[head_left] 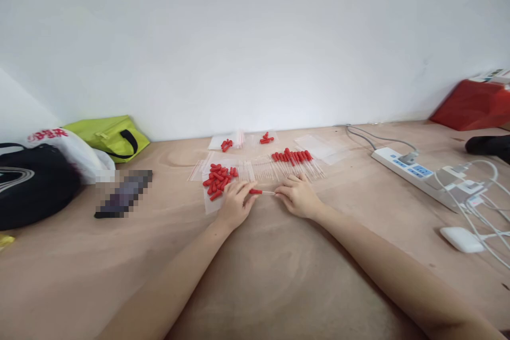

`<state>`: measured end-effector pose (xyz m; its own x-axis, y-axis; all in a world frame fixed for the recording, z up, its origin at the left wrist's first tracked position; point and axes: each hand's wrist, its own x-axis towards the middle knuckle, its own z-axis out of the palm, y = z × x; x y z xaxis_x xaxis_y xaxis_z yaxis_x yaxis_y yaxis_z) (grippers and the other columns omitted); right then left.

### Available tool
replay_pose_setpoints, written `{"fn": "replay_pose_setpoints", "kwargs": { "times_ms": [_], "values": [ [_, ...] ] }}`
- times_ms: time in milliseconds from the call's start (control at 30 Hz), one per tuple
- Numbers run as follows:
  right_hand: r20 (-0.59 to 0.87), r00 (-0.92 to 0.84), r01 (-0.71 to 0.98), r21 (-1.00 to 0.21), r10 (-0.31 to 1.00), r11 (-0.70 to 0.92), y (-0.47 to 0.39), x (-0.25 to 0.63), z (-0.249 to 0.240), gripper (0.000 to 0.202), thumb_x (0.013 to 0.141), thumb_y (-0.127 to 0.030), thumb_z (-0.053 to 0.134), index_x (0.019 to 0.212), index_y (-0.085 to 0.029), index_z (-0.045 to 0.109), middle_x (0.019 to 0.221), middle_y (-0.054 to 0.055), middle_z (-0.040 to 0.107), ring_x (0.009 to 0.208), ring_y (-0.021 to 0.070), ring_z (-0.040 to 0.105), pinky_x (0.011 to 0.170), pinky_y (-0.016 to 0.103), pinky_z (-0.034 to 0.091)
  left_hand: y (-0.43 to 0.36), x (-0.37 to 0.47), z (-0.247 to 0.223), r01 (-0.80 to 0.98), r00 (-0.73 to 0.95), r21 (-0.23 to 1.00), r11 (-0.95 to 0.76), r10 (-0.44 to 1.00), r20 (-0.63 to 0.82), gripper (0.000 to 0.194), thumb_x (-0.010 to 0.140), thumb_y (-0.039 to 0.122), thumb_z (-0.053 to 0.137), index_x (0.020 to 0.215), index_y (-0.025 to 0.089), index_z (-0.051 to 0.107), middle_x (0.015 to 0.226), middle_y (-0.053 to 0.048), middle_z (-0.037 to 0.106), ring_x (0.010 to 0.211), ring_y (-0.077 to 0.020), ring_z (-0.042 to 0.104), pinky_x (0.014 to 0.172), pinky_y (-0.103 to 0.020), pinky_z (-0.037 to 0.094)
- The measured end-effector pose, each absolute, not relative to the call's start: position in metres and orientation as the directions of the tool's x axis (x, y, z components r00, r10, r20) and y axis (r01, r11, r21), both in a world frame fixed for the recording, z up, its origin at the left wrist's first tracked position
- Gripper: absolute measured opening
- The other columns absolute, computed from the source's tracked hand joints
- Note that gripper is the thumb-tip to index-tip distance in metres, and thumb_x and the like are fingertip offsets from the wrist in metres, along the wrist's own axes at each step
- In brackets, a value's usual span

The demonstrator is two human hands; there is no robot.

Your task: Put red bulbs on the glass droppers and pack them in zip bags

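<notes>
Between the fingertips of my left hand (235,206) is a red rubber bulb (256,191), its far end hidden by the fingers. A thin pale stick (268,193) runs from the bulb to my right hand (299,197), which pinches its other end. Beside the left hand, a pile of loose red bulbs (217,176) lies on a clear plastic bag (211,206). Beyond both hands, thin pale sticks (261,169) are laid out side by side. Behind the right hand, several sticks carry red bulbs (292,156) at their far ends.
Two small clusters of red bulbs (227,144) lie on plastic near the wall, with a clear bag (322,149) to their right. A power strip (416,172) with cables and a white charger (462,239) stand right. At left are a phone-like blurred object (124,194), a green bag (109,135) and a black bag (35,186).
</notes>
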<state>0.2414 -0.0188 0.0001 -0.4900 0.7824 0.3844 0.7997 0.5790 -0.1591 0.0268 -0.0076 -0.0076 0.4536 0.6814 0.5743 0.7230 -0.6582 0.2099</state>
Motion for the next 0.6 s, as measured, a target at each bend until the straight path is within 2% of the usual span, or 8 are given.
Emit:
{"fn": "replay_pose_setpoints", "kwargs": {
  "times_ms": [67, 167, 267, 433, 600],
  "values": [
    [0.404, -0.332, 0.873, -0.21, 0.852, 0.44, -0.012, 0.244, -0.001, 0.024, 0.083, -0.027, 0.041, 0.081, -0.02, 0.064, 0.08, 0.005, 0.062, 0.081, 0.0186, 0.048, 0.07, 0.033, 0.021, -0.006, 0.023, -0.007, 0.831, 0.343, 0.171, -0.53, 0.729, 0.593, 0.028, 0.076, 0.026, 0.055, 0.103, 0.017, 0.053, 0.098, -0.009, 0.057, 0.093, -0.0242, 0.051, 0.08, -0.037, 0.036],
    [0.403, -0.027, 0.935, -0.313, 0.915, 0.165, 0.006, 0.246, -0.002, 0.025, 0.082, -0.028, 0.04, 0.082, -0.019, 0.064, 0.081, 0.007, 0.064, 0.082, 0.02, 0.051, 0.072, 0.034, 0.022, -0.002, 0.012, -0.003, 0.93, 0.237, 0.096, -0.356, 0.776, 0.584, 0.019, 0.074, 0.027, 0.056, 0.089, 0.016, 0.056, 0.09, -0.009, 0.056, 0.086, -0.026, 0.05, 0.074, -0.037, 0.037],
    [0.379, 0.154, 0.937, -0.349, 0.913, -0.013, 0.028, 0.242, -0.002, 0.026, 0.08, -0.026, 0.039, 0.085, -0.019, 0.063, 0.082, 0.008, 0.064, 0.085, 0.0216, 0.052, 0.076, 0.036, 0.022, 0.001, -0.001, 0.0, 0.969, 0.189, 0.027, -0.246, 0.809, 0.556, 0.015, 0.074, 0.03, 0.055, 0.083, 0.018, 0.056, 0.085, -0.008, 0.055, 0.083, -0.0262, 0.05, 0.071, -0.036, 0.036],
    [0.366, 0.249, 0.926, -0.36, 0.897, -0.11, 0.052, 0.234, -0.008, 0.022, 0.077, -0.024, 0.041, 0.085, -0.017, 0.06, 0.079, 0.008, 0.064, 0.083, 0.0219, 0.052, 0.08, 0.038, 0.021, 0.005, -0.014, -0.002, 0.983, 0.136, 0.035, -0.178, 0.849, 0.51, 0.016, 0.076, 0.035, 0.053, 0.077, 0.019, 0.053, 0.079, -0.006, 0.055, 0.077, -0.0238, 0.051, 0.066, -0.033, 0.036],
    [0.409, 0.225, 0.936, -0.344, 0.884, -0.079, 0.054, 0.228, -0.009, 0.021, 0.076, -0.03, 0.044, 0.083, -0.017, 0.059, 0.084, 0.008, 0.064, 0.086, 0.0232, 0.051, 0.079, 0.039, 0.021, 0.007, -0.012, -0.005, 0.976, 0.164, 0.039, -0.215, 0.84, 0.517, 0.018, 0.075, 0.037, 0.054, 0.074, 0.019, 0.053, 0.077, -0.004, 0.055, 0.074, -0.0218, 0.052, 0.063, -0.031, 0.035]
  ]
}}
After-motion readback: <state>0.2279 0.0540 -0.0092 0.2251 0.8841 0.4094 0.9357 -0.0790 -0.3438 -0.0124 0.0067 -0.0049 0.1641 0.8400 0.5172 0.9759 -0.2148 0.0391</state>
